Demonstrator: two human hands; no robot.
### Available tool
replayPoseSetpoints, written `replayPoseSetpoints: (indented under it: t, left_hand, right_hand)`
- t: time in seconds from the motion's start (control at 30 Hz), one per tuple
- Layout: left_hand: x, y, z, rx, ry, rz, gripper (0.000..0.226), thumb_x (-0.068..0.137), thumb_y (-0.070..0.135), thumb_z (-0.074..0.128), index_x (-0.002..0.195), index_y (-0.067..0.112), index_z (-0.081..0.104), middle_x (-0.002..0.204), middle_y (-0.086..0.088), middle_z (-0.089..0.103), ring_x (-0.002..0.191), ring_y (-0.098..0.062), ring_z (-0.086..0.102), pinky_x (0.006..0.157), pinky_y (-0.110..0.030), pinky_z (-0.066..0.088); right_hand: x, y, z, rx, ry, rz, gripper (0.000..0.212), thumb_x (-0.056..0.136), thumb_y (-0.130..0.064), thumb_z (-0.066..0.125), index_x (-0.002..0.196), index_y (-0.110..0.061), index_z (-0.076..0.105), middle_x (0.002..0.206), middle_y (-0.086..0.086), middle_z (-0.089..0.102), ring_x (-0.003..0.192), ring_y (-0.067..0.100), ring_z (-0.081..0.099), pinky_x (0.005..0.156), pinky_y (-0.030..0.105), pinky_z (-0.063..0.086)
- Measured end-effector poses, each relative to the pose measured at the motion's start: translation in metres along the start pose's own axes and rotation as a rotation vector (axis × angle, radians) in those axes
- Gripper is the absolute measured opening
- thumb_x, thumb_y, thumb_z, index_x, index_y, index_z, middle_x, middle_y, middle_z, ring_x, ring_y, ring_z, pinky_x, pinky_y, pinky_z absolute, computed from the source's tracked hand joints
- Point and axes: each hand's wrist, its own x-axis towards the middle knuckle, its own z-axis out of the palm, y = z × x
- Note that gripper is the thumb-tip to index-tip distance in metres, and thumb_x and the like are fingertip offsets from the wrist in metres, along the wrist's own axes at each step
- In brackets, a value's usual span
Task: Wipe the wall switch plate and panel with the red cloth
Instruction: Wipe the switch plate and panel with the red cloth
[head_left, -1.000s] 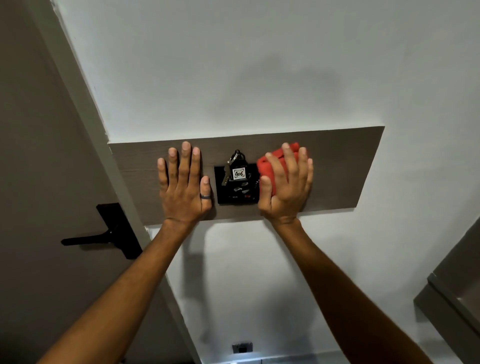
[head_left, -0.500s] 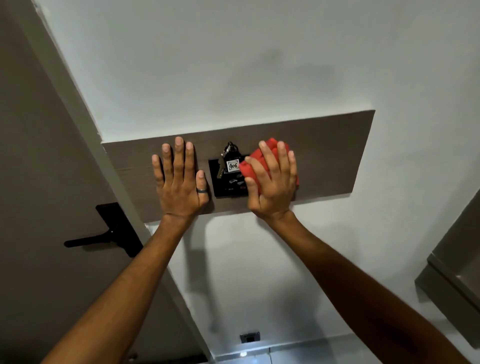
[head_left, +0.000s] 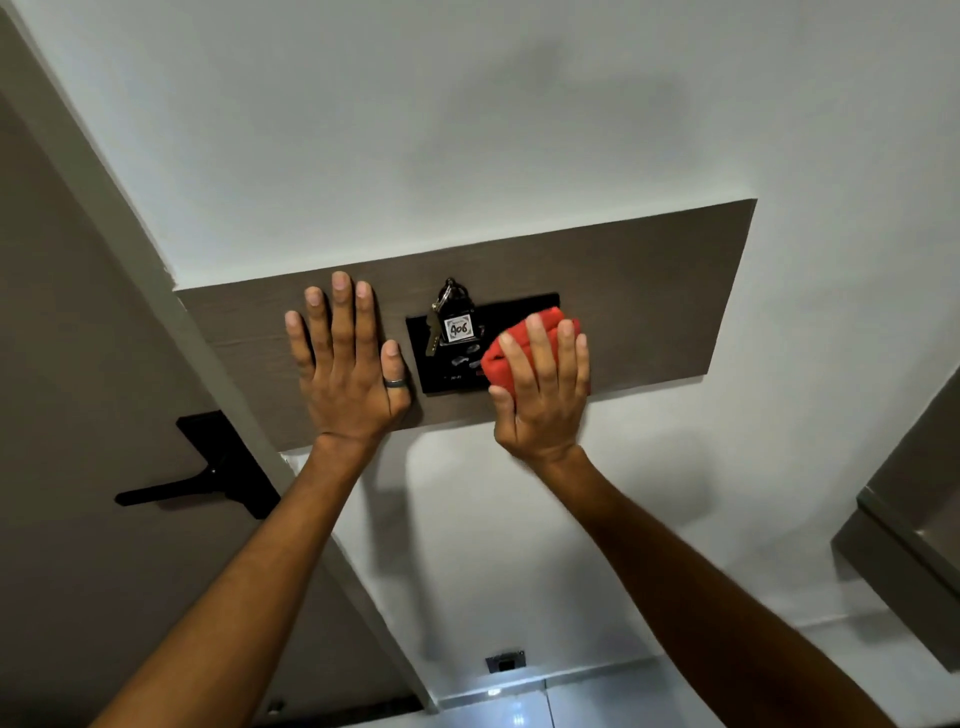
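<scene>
A brown wooden panel (head_left: 649, 291) is fixed across the white wall. In its middle sits a black switch plate (head_left: 511, 307), with a key and a tag marked 406 (head_left: 457, 327) hanging in it. My right hand (head_left: 540, 389) presses a bunched red cloth (head_left: 501, 364) against the plate's lower right part, fingers spread over the cloth. My left hand (head_left: 348, 374) lies flat on the panel left of the plate, fingers apart, a dark ring on the thumb. The plate's right half is partly hidden by the cloth and hand.
A grey door with a black lever handle (head_left: 208, 475) stands at the left behind a pale frame. A grey cabinet edge (head_left: 904, 525) juts in at the right. A small socket (head_left: 505, 661) sits low on the wall near the tiled floor.
My right hand with the red cloth has slid leftward onto the switch plate and then down its right side. My left hand has stayed flat on the panel.
</scene>
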Motion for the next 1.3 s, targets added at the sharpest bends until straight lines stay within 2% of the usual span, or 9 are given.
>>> replayPoseSetpoints:
  t: [0.2, 0.33, 0.53, 0.73, 0.9, 1.03, 1.13, 1.27, 1.3]
  left_hand:
    - [0.000, -0.001, 0.000, -0.007, 0.002, 0.003, 0.062, 0.102, 0.029, 0.035, 0.158, 0.005, 0.024, 0.159, -0.020, 0.036, 0.157, -0.025, 0.001, 0.129, -0.049, 0.006]
    - [-0.003, -0.001, 0.001, -0.020, -0.005, 0.006, 0.062, 0.103, 0.031, 0.033, 0.159, 0.006, 0.022, 0.160, -0.019, 0.034, 0.157, -0.025, 0.001, 0.129, -0.049, 0.006]
    - [-0.004, -0.001, 0.002, -0.014, 0.011, 0.015, 0.062, 0.103, 0.031, 0.033, 0.159, 0.006, 0.022, 0.162, -0.016, 0.031, 0.157, -0.026, 0.003, 0.128, -0.050, 0.007]
    - [-0.001, 0.000, 0.000, -0.012, 0.024, 0.014, 0.062, 0.103, 0.031, 0.034, 0.158, 0.005, 0.026, 0.161, -0.014, 0.029, 0.157, -0.026, 0.004, 0.129, -0.049, 0.007]
    - [-0.004, -0.001, 0.003, -0.028, 0.006, 0.011, 0.062, 0.103, 0.031, 0.033, 0.160, 0.007, 0.022, 0.165, -0.010, 0.020, 0.157, -0.027, 0.003, 0.129, -0.049, 0.006]
    - [0.000, 0.000, 0.000, -0.025, 0.010, 0.002, 0.061, 0.103, 0.030, 0.033, 0.159, 0.006, 0.024, 0.163, -0.012, 0.025, 0.157, -0.027, 0.004, 0.128, -0.049, 0.007]
    - [0.001, 0.001, -0.002, -0.028, 0.003, -0.002, 0.060, 0.103, 0.030, 0.033, 0.158, 0.006, 0.026, 0.162, -0.013, 0.027, 0.157, -0.026, 0.004, 0.128, -0.049, 0.006]
    - [0.001, 0.000, 0.000, -0.031, 0.000, 0.004, 0.061, 0.104, 0.030, 0.033, 0.159, 0.005, 0.025, 0.164, -0.011, 0.024, 0.157, -0.027, 0.005, 0.129, -0.049, 0.006]
    - [0.000, -0.001, 0.000, -0.035, 0.000, 0.010, 0.061, 0.103, 0.030, 0.033, 0.159, 0.005, 0.024, 0.164, -0.011, 0.023, 0.157, -0.027, 0.005, 0.129, -0.049, 0.006]
  right_hand:
    - [0.035, 0.009, -0.006, 0.062, 0.031, -0.129, 0.047, 0.109, -0.040, 0.047, 0.148, -0.014, 0.053, 0.149, 0.017, 0.058, 0.148, 0.042, 0.038, 0.134, 0.049, 0.018]
    - [0.053, 0.015, 0.002, 0.075, 0.113, -0.250, 0.042, 0.105, -0.036, 0.061, 0.143, -0.017, 0.062, 0.143, 0.013, 0.065, 0.140, 0.046, 0.051, 0.131, 0.052, 0.027]
    - [0.008, 0.006, 0.003, 0.000, 0.112, -0.131, 0.044, 0.109, -0.042, 0.038, 0.137, -0.018, 0.062, 0.143, 0.009, 0.062, 0.136, 0.041, 0.050, 0.125, 0.051, 0.031]
    - [0.048, 0.007, 0.004, -0.016, 0.140, -0.189, 0.042, 0.106, -0.034, 0.046, 0.141, -0.017, 0.064, 0.143, 0.008, 0.066, 0.142, 0.035, 0.052, 0.126, 0.047, 0.034]
    - [0.037, 0.003, 0.008, 0.007, 0.133, -0.133, 0.045, 0.108, -0.038, 0.040, 0.140, -0.017, 0.064, 0.143, 0.008, 0.066, 0.143, 0.036, 0.049, 0.128, 0.052, 0.030]
    - [0.014, 0.010, 0.004, -0.008, 0.137, -0.177, 0.040, 0.108, -0.037, 0.042, 0.135, -0.016, 0.064, 0.141, 0.009, 0.066, 0.136, 0.037, 0.052, 0.127, 0.051, 0.030]
    - [0.034, 0.023, 0.004, 0.003, 0.132, -0.255, 0.041, 0.106, -0.037, 0.045, 0.138, -0.019, 0.064, 0.146, 0.005, 0.061, 0.142, 0.035, 0.051, 0.127, 0.051, 0.031]
    - [0.036, -0.013, 0.009, 0.051, 0.135, 0.063, 0.046, 0.108, -0.040, 0.038, 0.144, -0.022, 0.060, 0.152, 0.004, 0.058, 0.153, 0.032, 0.040, 0.129, 0.055, 0.025]
    - [0.029, -0.014, 0.007, 0.063, 0.130, 0.026, 0.048, 0.108, -0.041, 0.035, 0.144, -0.021, 0.060, 0.151, 0.005, 0.059, 0.151, 0.033, 0.041, 0.130, 0.055, 0.026]
